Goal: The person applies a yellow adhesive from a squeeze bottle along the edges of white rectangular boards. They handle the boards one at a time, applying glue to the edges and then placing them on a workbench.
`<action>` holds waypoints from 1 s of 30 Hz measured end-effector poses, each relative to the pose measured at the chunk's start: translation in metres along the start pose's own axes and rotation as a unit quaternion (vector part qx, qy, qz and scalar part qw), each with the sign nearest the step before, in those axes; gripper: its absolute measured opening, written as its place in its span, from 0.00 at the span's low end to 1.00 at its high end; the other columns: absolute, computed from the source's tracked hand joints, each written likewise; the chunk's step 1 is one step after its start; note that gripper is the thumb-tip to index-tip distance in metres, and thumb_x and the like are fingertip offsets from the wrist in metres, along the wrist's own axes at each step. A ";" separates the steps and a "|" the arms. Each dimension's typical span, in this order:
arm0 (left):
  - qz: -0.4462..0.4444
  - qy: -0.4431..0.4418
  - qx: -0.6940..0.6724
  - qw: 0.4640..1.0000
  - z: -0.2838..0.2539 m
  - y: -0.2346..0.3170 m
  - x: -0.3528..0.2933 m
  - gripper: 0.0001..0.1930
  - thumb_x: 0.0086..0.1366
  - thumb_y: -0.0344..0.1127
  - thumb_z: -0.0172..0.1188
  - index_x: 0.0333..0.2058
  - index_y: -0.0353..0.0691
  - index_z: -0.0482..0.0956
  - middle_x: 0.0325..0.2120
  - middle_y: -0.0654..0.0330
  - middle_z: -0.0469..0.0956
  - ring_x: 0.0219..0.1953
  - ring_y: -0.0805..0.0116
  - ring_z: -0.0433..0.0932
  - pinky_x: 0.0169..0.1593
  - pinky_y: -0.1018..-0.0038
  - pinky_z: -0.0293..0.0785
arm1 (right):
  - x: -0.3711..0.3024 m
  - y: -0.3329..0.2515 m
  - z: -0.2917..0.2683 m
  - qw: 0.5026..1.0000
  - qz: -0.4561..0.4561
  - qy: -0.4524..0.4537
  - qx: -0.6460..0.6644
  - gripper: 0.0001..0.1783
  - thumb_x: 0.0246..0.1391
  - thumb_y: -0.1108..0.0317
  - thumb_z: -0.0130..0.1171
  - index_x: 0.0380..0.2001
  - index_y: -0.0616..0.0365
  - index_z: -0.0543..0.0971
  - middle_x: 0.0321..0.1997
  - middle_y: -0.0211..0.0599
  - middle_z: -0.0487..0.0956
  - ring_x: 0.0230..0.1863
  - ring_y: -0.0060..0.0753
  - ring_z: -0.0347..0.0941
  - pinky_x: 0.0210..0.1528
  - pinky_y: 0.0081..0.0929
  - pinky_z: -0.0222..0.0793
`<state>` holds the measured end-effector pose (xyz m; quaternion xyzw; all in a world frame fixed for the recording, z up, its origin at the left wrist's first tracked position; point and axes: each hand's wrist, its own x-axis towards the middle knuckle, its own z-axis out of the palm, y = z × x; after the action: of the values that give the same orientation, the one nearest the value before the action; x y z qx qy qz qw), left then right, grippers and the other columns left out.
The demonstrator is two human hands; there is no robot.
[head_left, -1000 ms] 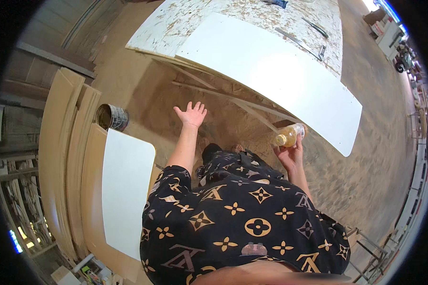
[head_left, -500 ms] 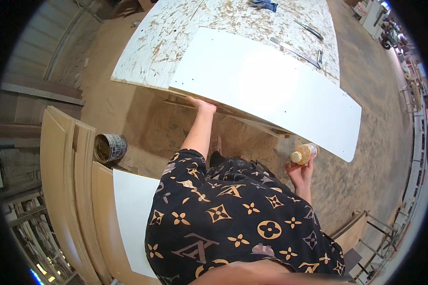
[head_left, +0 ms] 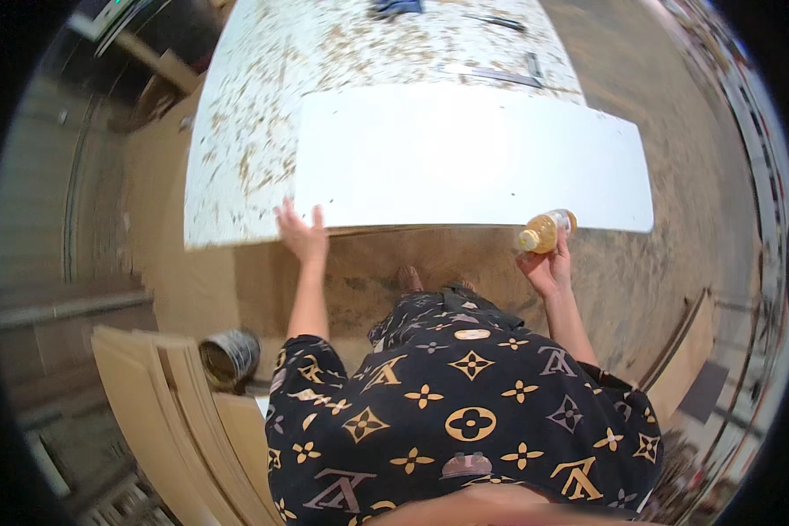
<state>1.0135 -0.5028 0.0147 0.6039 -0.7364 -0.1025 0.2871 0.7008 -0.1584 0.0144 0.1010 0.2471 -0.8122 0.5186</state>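
Observation:
A white board [head_left: 394,167] with small dark holes and rounded right corners lies on the scuffed work table [head_left: 237,167], its right end past the table's edge. At the board's near left corner, my left hand [head_left: 301,237] is slightly blurred, its fingers spread and nothing in it. My right hand [head_left: 548,273] grips a clear bottle [head_left: 545,233] with yellowish contents and a pale cap. The bottle is tilted, cap toward the left, beside the board's near edge.
On the table's far side are a metal square [head_left: 491,75], a dark slim tool [head_left: 496,21] and a blue cloth-like bundle [head_left: 397,7]. Tan panels [head_left: 162,421] lean at the lower left beside a stained bucket [head_left: 231,357]. Another panel [head_left: 678,346] stands at lower right.
My left hand has left the board's underside edge and opened near its corner. The board now lies nearly parallel to the table's near edge. The bottle stays in my right hand.

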 end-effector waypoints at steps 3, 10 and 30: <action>-0.058 -0.119 0.031 0.991 0.010 -0.028 0.032 0.38 0.63 0.58 0.51 0.65 0.41 0.56 0.62 0.42 0.58 0.65 0.47 0.56 0.65 0.58 0.54 | -0.004 -0.004 -0.007 0.999 -0.027 0.037 0.007 0.26 0.58 0.39 0.50 0.53 0.42 0.70 0.51 0.26 0.75 0.50 0.29 0.71 0.42 0.39 0.69; -0.039 -0.131 -0.002 0.991 0.000 -0.020 -0.016 0.41 0.58 0.59 0.57 0.63 0.40 0.58 0.58 0.44 0.63 0.60 0.47 0.62 0.61 0.56 0.59 | -0.022 -0.015 -0.036 0.990 -0.077 0.109 0.041 0.28 0.57 0.38 0.51 0.52 0.42 0.71 0.49 0.24 0.76 0.47 0.28 0.73 0.41 0.39 0.68; 0.483 -0.253 0.140 0.826 0.056 0.168 -0.123 0.39 0.46 0.24 0.65 0.60 0.53 0.64 0.61 0.51 0.62 0.59 0.44 0.66 0.51 0.45 0.71 | -0.077 -0.108 -0.097 0.990 -0.116 0.024 0.082 0.27 0.57 0.40 0.51 0.51 0.45 0.73 0.48 0.29 0.77 0.46 0.36 0.74 0.42 0.45 0.72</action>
<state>0.8565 -0.3555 0.0164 0.1576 -0.9874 0.0039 0.0159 0.6297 -0.0115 -0.0047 0.1332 0.2018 -0.8817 0.4051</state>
